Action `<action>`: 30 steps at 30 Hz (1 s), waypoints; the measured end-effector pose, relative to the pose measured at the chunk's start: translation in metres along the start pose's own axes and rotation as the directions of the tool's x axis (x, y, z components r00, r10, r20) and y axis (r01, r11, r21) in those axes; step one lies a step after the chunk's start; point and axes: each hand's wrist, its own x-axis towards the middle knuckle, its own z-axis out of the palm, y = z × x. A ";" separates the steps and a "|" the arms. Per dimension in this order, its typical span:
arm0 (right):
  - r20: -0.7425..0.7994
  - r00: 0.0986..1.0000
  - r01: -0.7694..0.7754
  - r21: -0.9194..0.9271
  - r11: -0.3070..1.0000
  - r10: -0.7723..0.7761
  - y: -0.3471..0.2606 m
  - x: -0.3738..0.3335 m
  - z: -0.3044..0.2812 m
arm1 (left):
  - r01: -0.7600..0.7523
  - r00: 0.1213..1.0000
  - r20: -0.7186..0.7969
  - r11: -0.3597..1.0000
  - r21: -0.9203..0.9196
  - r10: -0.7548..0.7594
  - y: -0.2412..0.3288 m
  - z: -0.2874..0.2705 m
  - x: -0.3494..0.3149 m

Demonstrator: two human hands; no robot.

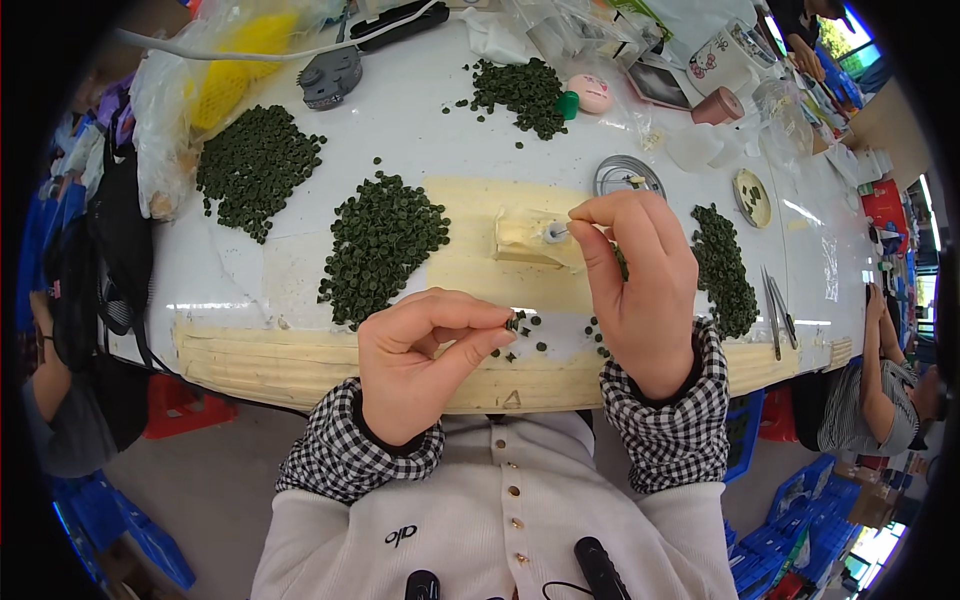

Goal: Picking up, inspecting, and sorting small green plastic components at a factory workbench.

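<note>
My left hand (425, 350) pinches a small dark green round cap-like piece (514, 323) between thumb and fingertips, just over the table's near edge. Farther off and to the right, my right hand (640, 275) has its thumb and forefinger closed at a small grey round fitting (555, 232). A thin shiny sliver shows at those fingertips, too small to name. The fitting sits on a block wrapped in cream tape (520, 235). A few loose green pieces (541, 347) lie between my hands, and a large heap of them (385, 245) is left of the block.
More green heaps lie at the far left (255, 165), the back (525, 92) and the right (722, 270). Tweezers (772, 315) rest at the right. A wire coil (628, 178), a shallow dish (751, 197) and a mug (725, 60) stand beyond. People sit at both sides.
</note>
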 end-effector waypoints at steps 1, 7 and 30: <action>0.030 1.000 0.001 -0.014 1.000 0.000 0.000 0.000 0.000 | -0.001 1.000 -0.004 1.000 -0.003 0.001 0.000 0.000 0.000; 0.039 0.995 -0.089 0.047 0.995 0.087 -0.022 -0.005 -0.015 | -0.017 0.999 -0.040 1.000 -0.017 0.016 0.000 -0.002 -0.001; 0.365 0.930 -0.269 0.608 0.747 0.039 -0.028 -0.049 -0.009 | -0.029 0.999 0.028 0.998 -0.053 0.031 -0.001 -0.003 -0.001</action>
